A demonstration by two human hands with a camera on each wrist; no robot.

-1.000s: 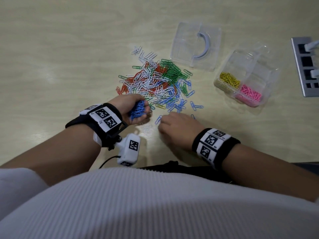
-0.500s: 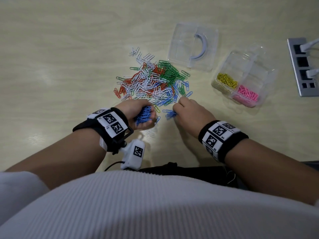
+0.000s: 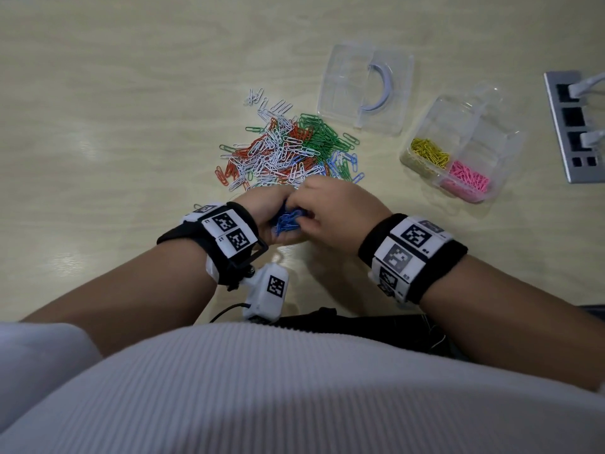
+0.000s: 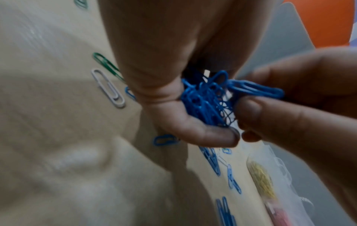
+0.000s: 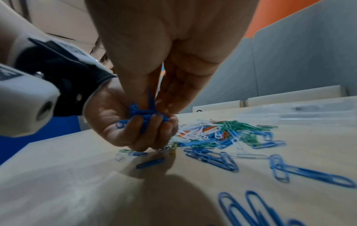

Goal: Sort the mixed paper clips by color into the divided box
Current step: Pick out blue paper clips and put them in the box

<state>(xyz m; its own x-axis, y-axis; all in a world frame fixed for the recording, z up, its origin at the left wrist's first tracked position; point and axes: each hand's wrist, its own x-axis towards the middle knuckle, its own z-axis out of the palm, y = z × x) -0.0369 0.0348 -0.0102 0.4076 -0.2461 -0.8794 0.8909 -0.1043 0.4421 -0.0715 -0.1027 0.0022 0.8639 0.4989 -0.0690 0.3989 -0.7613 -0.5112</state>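
Observation:
My left hand (image 3: 271, 208) cups a bunch of blue paper clips (image 3: 288, 221) in curled fingers, just in front of the mixed pile (image 3: 288, 149) of white, red, green and blue clips. My right hand (image 3: 330, 214) meets it from the right, thumb and fingers pinching blue clips (image 4: 255, 91) into that bunch. The right wrist view shows the bunch of blue clips (image 5: 144, 114) held between both hands above the table. The clear divided box (image 3: 504, 139) stands to the right, with yellow clips (image 3: 429, 152) and pink clips (image 3: 468, 178) in two near compartments.
The box's clear lid (image 3: 366, 90) with a grey handle lies behind the pile. A grey socket panel (image 3: 576, 132) with white plugs is set into the table at the far right. Loose blue clips (image 5: 210, 157) lie on the table near the hands.
My right hand picked blue clips at the pile's near edge, then moved left to my left hand and now presses them into the bunch there. The left hand stayed nearly still.

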